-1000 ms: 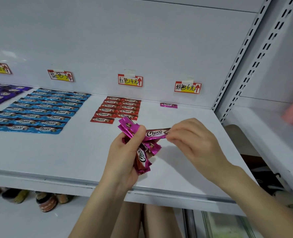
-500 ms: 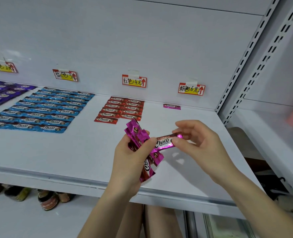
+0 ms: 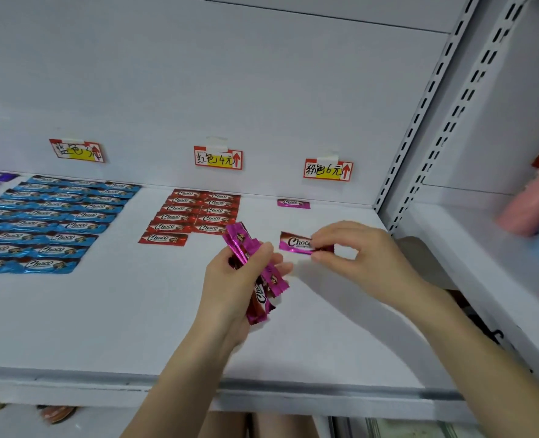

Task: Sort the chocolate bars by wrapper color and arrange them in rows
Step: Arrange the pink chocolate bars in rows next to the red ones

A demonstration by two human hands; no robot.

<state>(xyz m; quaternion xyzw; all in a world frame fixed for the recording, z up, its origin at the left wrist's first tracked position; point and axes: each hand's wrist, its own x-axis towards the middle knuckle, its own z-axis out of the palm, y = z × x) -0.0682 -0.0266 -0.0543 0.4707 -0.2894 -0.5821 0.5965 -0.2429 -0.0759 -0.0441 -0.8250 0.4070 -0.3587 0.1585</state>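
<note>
Pink bar [image 3: 295, 243] — pinched, R fingertips [image 3: 317, 248]

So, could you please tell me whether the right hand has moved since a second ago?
Yes: the right hand, pinching a pink Choco bar, has moved right and back, closer to the lone pink bar lying behind it.

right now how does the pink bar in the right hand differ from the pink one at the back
The held pink bar is pinched at one end by the right hand; the back pink bar is untouched. The held pink bar is up off the shelf; the back pink bar lies flat on it. Both have pink Choco wrappers.
</note>
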